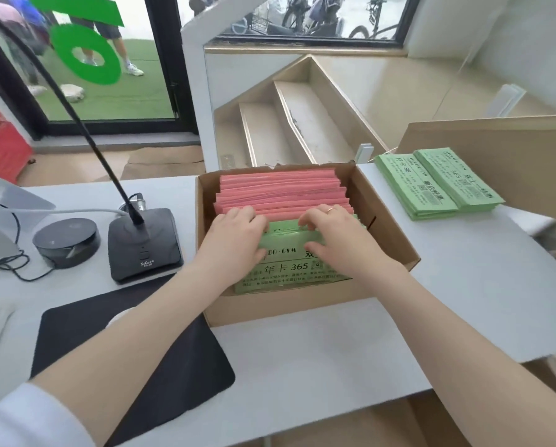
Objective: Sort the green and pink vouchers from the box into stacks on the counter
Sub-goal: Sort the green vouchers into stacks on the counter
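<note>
Both hands down inside the cardboard box (396, 240), set near the middle of the white counter (463, 285). Left hand (234, 233) with fingers curled over the top edge of the green vouchers (286, 253) standing at the near end of the box, thumb on their front face. Right hand (338, 233), ring on one finger, likewise hooked over the same green bundle, fingers bent down behind its top edge and thumb pressed on the printed front. Behind the green bundle, filling the far part of the box up to its far wall, pink vouchers (280, 191) packed on edge. Toward the far right corner of the counter, well apart from the box, two green stacks (438, 185) lying flat side by side, touching along their long edges, print facing up, just in front of a brown cardboard sheet (508, 156). Left of the box, a black gooseneck microphone base (143, 250), and beside that a round black puck-shaped device (65, 241) with cables trailing to the left edge. At the near left, a black mouse pad (180, 359) under the left forearm.
</note>
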A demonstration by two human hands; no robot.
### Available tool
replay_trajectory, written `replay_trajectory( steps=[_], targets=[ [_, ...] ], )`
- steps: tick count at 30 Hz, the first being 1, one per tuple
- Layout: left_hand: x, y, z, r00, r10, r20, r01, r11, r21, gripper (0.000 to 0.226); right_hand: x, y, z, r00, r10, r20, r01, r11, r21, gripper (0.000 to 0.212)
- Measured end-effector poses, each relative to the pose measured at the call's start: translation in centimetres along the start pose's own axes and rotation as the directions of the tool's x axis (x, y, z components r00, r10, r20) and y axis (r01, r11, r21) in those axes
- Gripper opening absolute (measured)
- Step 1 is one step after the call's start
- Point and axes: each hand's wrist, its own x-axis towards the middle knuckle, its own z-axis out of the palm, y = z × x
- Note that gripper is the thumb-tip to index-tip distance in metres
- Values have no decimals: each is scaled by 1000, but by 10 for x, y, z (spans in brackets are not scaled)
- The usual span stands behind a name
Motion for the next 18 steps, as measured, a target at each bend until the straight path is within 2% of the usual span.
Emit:
replay_trajectory(
  steps=[4, 6, 10, 13, 15, 18],
  targets=[
    [-7, 0, 0, 996, 62, 59, -60, 998, -29, 37, -7, -1, -3, 1000, -18, 24, 19, 998, -60, 20],
    [-10, -1, -1, 995, 84, 47, -81, 994, -68, 37, -11, 0, -4, 1000, -24, 19, 25, 996, -83, 19],
    [-11, 0, 1, 996, 75, 51, -73, 997, -36, 39, -11, 2, -2, 996, -36, 83, 51, 981, -186, 25],
    [-8, 1, 1, 999, 31, 28, -31, 999, -24, 38, -8, 4, 1, 989, 54, 137, -26, 980, -198, 34],
    [-7, -1, 1, 1000, 0, -9, 0, 998, -63, 34, -8, 4, 1, 997, 58, 56, -49, 985, -163, 33],
    [-5, -6, 4, 998, -25, -59, 19, 995, -97, 30, -8, 4, 2, 998, -27, -49, 19, 988, -154, 25]
  ],
)
